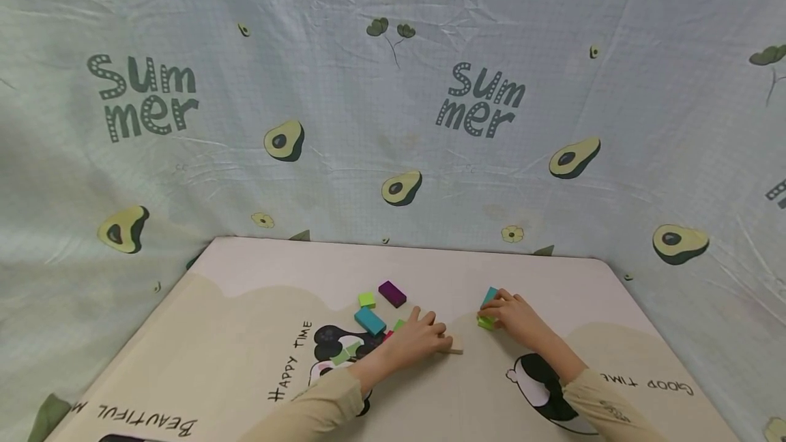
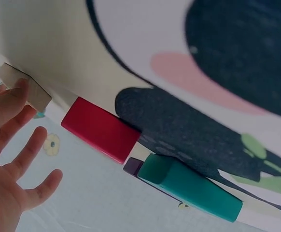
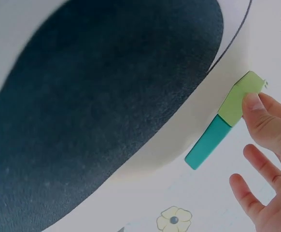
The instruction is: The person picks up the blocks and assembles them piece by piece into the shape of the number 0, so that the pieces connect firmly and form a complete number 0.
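Note:
My left hand (image 1: 414, 343) pinches a plain wooden block (image 1: 456, 344) between thumb and finger, low over the table; its other fingers spread out in the left wrist view. To the right, my right hand (image 1: 518, 319) holds a light green block (image 3: 242, 99) by thumb and finger. End to end with that block is a teal block (image 3: 208, 142), also at the fingertips in the head view; whether the hand grips it too is unclear. Beside the left hand lie a red block (image 2: 101, 128) and another teal block (image 1: 370, 321). A green block (image 1: 399, 325) is partly hidden behind this hand.
Farther back on the table lie a purple block (image 1: 392, 294) and a small light green block (image 1: 366, 300). The pale table mat (image 1: 245, 319) carries printed drawings and lettering. A curtain (image 1: 344, 101) with avocado prints hangs behind the table's far edge.

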The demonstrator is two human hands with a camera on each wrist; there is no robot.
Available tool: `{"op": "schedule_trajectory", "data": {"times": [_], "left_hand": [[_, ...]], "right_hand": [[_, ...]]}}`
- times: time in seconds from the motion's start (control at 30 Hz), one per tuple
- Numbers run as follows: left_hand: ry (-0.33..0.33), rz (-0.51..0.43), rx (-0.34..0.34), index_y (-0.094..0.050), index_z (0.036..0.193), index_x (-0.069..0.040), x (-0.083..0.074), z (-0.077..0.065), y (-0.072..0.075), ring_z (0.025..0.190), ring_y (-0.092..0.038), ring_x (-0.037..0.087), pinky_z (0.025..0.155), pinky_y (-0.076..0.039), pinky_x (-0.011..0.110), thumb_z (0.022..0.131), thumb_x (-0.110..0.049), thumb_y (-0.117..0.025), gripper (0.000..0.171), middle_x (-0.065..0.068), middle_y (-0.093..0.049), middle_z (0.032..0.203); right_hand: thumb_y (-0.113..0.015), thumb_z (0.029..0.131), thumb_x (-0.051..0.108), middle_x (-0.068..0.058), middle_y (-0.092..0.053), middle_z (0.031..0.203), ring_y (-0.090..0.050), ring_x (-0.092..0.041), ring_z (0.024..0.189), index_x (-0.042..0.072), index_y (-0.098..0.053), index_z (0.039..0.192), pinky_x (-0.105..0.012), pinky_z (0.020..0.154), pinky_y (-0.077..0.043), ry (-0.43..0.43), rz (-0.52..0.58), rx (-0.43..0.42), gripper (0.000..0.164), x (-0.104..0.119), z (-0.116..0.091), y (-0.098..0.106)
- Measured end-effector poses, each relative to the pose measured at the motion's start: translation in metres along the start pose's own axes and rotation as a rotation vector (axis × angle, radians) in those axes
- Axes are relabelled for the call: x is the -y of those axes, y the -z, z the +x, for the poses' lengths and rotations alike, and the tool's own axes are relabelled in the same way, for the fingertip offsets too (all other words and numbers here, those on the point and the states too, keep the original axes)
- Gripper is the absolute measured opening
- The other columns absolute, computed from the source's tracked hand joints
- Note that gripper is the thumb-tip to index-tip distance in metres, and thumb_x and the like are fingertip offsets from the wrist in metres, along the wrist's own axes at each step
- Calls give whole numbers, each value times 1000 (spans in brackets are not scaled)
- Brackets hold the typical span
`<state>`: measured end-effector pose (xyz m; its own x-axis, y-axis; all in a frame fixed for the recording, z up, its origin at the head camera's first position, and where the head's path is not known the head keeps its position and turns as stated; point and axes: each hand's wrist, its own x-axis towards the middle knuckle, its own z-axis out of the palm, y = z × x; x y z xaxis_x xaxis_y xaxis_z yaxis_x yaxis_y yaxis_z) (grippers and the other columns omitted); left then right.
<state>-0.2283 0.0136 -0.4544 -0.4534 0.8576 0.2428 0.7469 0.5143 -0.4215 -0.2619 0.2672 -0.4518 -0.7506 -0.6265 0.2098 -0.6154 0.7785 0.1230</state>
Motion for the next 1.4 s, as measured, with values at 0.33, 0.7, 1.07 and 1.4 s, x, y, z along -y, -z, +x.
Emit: {"op": "schedule_trajectory", "data": {"times": [0.33,0.7,1.07,1.4], "left_hand": [[0,-19,38,-59,104,-35,-1,1,0,89,-49,9,79,-40,34,87,-25,-54,21,-12,-59,100],[-15,-36,74,-58,108,-35,2,1,1,91,-49,9,81,-42,35,88,-24,-53,24,-11,-59,104],[-15,-39,61,-58,107,-35,3,1,2,88,-49,8,76,-40,31,88,-24,-51,23,-12,-59,100],[-9,-40,53,-58,107,-34,1,-1,3,89,-50,8,81,-44,35,90,-23,-48,23,-12,-58,101]], "right_hand": [[-72,68,13,5,-66,93,-48,-15,87,17,-69,97,-28,66,-37,20,67,-14,29,-4,-1,-2],[-71,70,18,4,-66,98,-50,-15,89,18,-68,100,-28,66,-38,87,84,-11,31,1,-1,-3],[-71,69,21,3,-67,98,-49,-14,87,20,-68,100,-28,67,-37,125,84,-30,32,9,1,0],[-72,67,27,7,-67,94,-47,-11,85,22,-69,97,-32,68,-41,148,97,-38,31,15,4,-2]]}}
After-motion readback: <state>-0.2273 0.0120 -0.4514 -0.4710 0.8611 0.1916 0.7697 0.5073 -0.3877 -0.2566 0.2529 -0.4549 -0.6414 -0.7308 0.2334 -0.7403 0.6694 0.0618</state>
